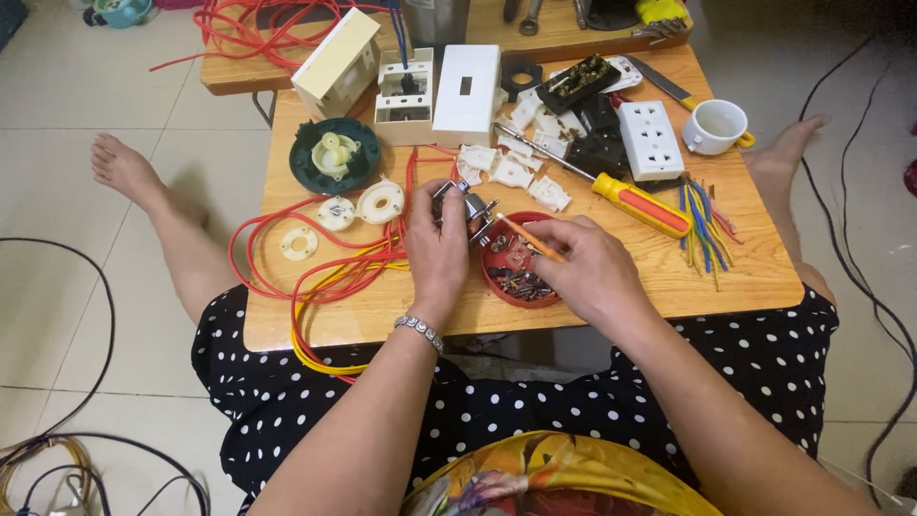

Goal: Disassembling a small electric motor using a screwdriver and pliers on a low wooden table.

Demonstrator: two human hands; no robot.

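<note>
Holding a small grey metal plug part (465,205) in the left hand (437,250) above the low wooden table (726,272). Pressing a thin orange-handled screwdriver (531,238) against it with the right hand (585,268), over a round red plastic dish of screws (516,277). Lying just beside: red and yellow wire loops (325,277), larger orange-and-yellow-handled screwdriver (630,201).

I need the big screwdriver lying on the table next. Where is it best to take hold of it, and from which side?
Grip the screwdriver by its orange and yellow handle, probably coming from the right hand's side. The handle is the thick end, nearest that hand and free on the table, while the thin shaft runs up left among white plastic parts.
</note>
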